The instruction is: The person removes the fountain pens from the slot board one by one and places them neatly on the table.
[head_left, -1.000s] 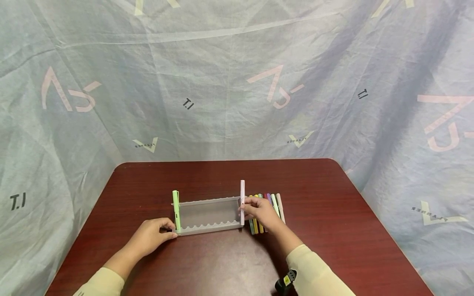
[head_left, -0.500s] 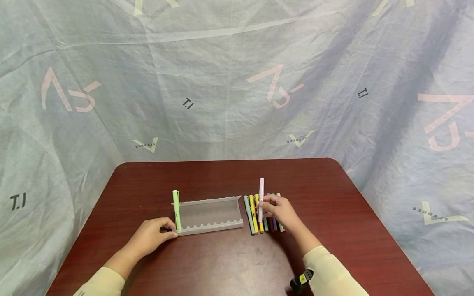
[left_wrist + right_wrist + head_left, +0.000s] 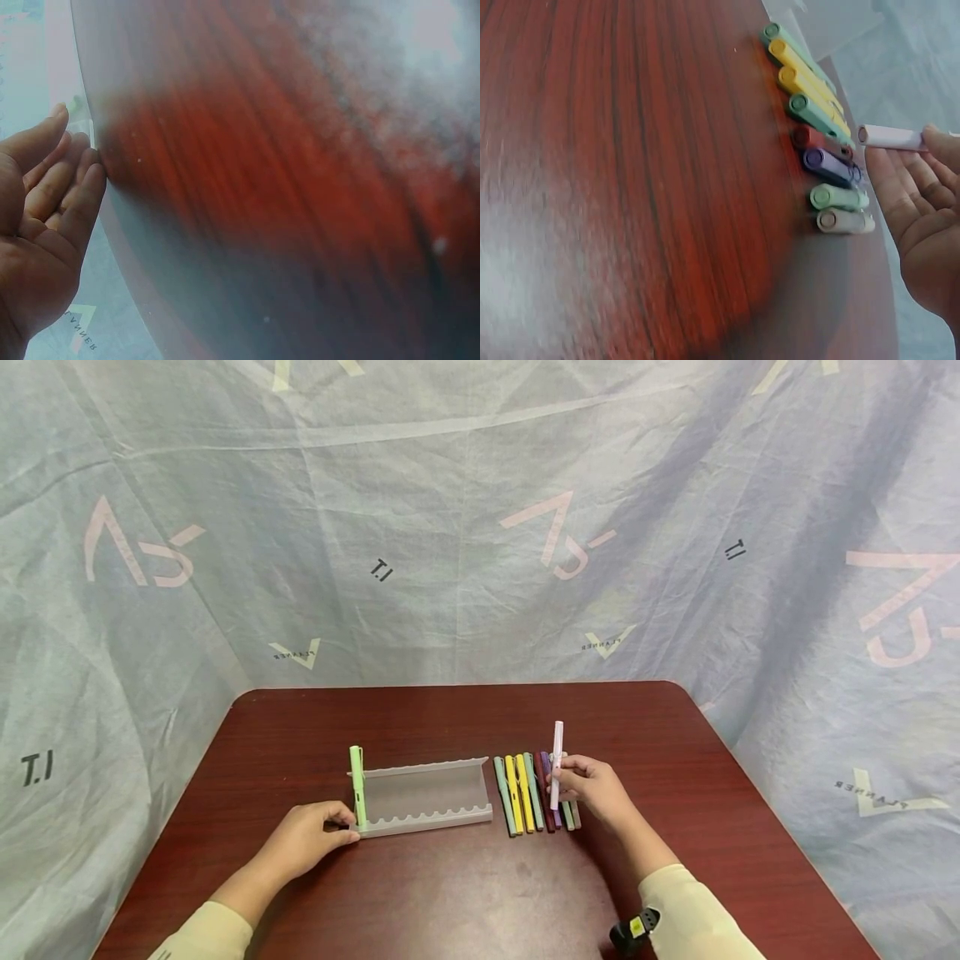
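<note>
My right hand (image 3: 596, 789) pinches a pale pink pen (image 3: 557, 764) between thumb and fingers. The pen stands nearly upright in the head view, over a row of capped pens. In the right wrist view its end (image 3: 889, 137) points towards the row. My left hand (image 3: 303, 839) grips the near left corner of a grey pen tray (image 3: 427, 824) with thumb and fingertips. The tray has scalloped long edges. Across its left end lies a light green pen (image 3: 357, 785), right beside my left fingers. The left wrist view shows the palm and curled fingers (image 3: 56, 187).
Just right of the tray, several pens lie side by side: teal-green (image 3: 506, 795), yellow (image 3: 514, 793), dark red (image 3: 821, 141), purple (image 3: 829, 163), light green (image 3: 840, 197) and beige (image 3: 845, 220). The brown-red table (image 3: 450, 893) has its far edge close to a grey cloth backdrop (image 3: 450, 568).
My right hand has carried the pink pen rightwards, from the tray's right end to over the right part of the row of pens. The left hand and the tray have stayed put.
</note>
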The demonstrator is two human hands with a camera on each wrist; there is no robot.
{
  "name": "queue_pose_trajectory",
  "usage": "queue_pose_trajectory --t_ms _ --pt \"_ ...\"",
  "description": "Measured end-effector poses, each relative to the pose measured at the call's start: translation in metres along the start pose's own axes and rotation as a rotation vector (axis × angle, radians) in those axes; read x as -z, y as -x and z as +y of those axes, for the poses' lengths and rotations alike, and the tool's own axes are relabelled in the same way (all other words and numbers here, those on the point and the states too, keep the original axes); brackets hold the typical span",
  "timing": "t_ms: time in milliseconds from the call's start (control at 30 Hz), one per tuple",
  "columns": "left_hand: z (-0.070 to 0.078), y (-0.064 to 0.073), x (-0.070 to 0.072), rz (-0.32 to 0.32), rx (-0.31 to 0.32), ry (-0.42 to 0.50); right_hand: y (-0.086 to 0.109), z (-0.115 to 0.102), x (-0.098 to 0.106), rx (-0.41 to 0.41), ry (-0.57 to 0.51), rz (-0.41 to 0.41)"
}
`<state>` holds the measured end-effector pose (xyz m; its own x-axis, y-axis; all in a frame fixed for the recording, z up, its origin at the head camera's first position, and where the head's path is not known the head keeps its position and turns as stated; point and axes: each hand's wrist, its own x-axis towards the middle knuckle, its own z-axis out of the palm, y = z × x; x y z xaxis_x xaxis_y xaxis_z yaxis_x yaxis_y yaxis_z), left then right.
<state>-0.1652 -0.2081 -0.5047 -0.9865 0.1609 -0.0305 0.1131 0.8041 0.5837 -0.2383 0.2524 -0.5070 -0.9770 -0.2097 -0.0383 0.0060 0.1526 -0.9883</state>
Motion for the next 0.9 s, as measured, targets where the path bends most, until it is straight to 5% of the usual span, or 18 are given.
queue_pose_trajectory --t_ms 600,900 --pt "-0.001 0.0 0.0 -0.007 0.004 0.015 0.008 0.011 0.039 -0.14 0.17 0.127" --pt "0.0 0.001 0.0 -0.005 0.002 0.022 0.009 0.016 0.035 -0.2 0.298 0.114"
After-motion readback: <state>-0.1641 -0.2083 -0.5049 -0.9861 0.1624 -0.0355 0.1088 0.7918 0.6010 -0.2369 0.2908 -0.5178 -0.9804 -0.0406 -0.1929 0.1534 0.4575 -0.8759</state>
